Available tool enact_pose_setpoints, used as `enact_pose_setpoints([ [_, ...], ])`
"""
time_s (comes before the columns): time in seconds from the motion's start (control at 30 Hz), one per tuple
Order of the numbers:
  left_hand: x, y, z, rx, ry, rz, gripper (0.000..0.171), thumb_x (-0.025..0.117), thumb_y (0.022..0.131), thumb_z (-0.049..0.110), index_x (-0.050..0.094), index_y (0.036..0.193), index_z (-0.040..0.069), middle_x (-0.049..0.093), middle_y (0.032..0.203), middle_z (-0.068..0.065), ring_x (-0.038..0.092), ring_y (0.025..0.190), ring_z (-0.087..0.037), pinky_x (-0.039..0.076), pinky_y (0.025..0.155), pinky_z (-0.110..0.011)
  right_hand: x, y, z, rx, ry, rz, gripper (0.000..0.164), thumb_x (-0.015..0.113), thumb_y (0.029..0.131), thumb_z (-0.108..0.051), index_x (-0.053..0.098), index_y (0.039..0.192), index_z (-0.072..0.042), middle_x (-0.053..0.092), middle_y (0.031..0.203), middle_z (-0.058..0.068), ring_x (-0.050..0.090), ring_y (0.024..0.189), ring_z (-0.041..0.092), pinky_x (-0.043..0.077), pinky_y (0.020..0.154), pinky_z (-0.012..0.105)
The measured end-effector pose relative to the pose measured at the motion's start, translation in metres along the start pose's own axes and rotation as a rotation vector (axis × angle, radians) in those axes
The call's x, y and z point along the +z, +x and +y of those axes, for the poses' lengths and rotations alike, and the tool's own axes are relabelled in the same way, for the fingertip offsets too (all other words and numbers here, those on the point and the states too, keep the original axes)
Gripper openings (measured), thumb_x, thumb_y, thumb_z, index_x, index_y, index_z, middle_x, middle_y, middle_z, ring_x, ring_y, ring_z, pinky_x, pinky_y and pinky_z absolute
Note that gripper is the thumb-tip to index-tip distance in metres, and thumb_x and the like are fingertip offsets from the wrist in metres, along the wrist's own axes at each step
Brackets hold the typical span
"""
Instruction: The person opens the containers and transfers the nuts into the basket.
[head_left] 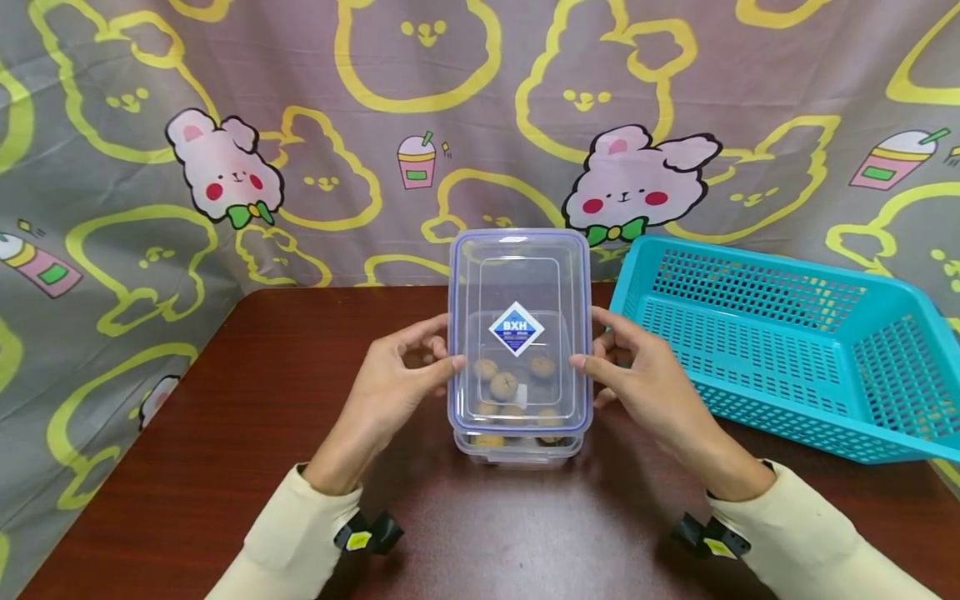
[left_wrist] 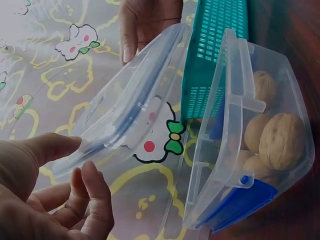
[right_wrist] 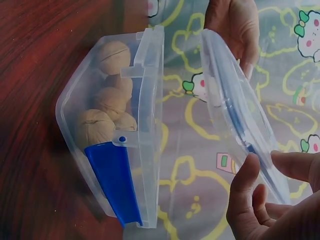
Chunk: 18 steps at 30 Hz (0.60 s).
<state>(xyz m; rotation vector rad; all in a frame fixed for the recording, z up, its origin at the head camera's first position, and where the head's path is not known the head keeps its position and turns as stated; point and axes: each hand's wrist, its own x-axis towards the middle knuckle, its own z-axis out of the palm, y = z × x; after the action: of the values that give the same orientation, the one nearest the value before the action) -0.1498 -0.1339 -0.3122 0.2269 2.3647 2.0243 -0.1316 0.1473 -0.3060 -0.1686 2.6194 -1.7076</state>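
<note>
Both hands hold a clear plastic lid (head_left: 525, 279) with a blue seal and a diamond-shaped BXH label, tilted above a clear food container (head_left: 517, 457). My left hand (head_left: 397, 375) pinches its left edge between thumb and fingers. The opposite edge is pinched the same way by my right hand (head_left: 645, 375). In both wrist views a gap separates the lid from the container's rim. Several walnuts (left_wrist: 282, 140) lie inside the container, which stands on the table. A blue side clip (right_wrist: 112, 182) hangs folded down on its wall.
A turquoise perforated basket (head_left: 765, 417) stands on the right of the dark red wooden table (head_left: 285, 400). Behind the table hangs a grey curtain (head_left: 495, 137) with cartoon bunnies. Each cream sleeve has a black strap at the wrist.
</note>
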Motion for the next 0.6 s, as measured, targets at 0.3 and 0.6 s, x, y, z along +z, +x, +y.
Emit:
enact_pose_setpoints([
  [0.3, 0.0005, -0.0013, 0.001, 0.084, 0.098, 0.076, 0.054, 0.081, 0.088, 0.005, 0.068, 0.14, 0.014, 0.062, 0.083, 0.002, 0.059, 0.081, -0.016, 0.046, 0.07, -0.023, 0.0011, -0.0024, -0.0015, -0.063, -0.002, 0.055, 0.064, 0.069, 0.103, -0.02, 0.041, 0.161, -0.014, 0.058, 0.101, 0.017, 0.061, 0.104, 0.031, 0.065, 0.07, 0.033],
  [0.6, 0.002, -0.004, 0.0037, 0.135, 0.143, 0.137, 0.053, 0.077, 0.091, 0.003, 0.068, 0.141, 0.016, 0.068, 0.091, -0.008, 0.062, 0.098, -0.016, 0.045, 0.098, -0.032, -0.0003, -0.0028, -0.0015, -0.122, 0.032, 0.076, 0.042, 0.064, 0.106, -0.021, 0.061, 0.146, -0.01, 0.069, 0.109, 0.02, 0.067, 0.098, 0.023, 0.065, 0.074, 0.036],
])
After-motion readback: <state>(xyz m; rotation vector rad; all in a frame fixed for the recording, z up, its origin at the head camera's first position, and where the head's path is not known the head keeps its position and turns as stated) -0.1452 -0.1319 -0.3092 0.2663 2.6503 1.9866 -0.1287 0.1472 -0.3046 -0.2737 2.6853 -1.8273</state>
